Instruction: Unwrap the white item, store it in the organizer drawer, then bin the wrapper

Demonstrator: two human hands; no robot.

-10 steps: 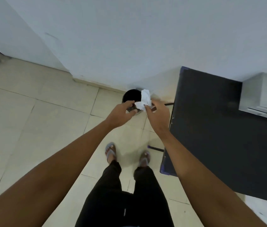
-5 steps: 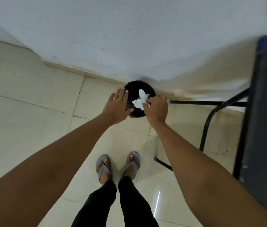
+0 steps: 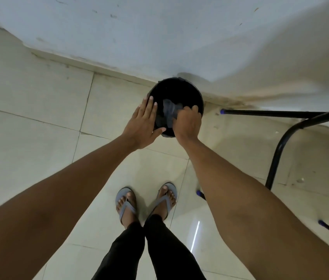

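A round black bin (image 3: 179,82) stands on the tiled floor against the wall. The crumpled white wrapper (image 3: 169,111) is down inside its mouth and looks grey in the shadow. My right hand (image 3: 188,124) reaches over the bin's near right rim, its fingers curled onto the wrapper's right edge. My left hand (image 3: 142,126) lies flat and open over the bin's left rim, fingers spread, holding nothing. The white item and the organizer drawer are out of view.
A white wall (image 3: 159,37) rises right behind the bin. Black metal table legs (image 3: 276,113) with blue end caps stand to the right. My feet in grey flip-flops (image 3: 126,203) are on the cream floor tiles, just short of the bin.
My view and both hands have come closer to the bin. The wrapper has gone from above the bin's mouth down into it. My left hand has let go and opened flat.
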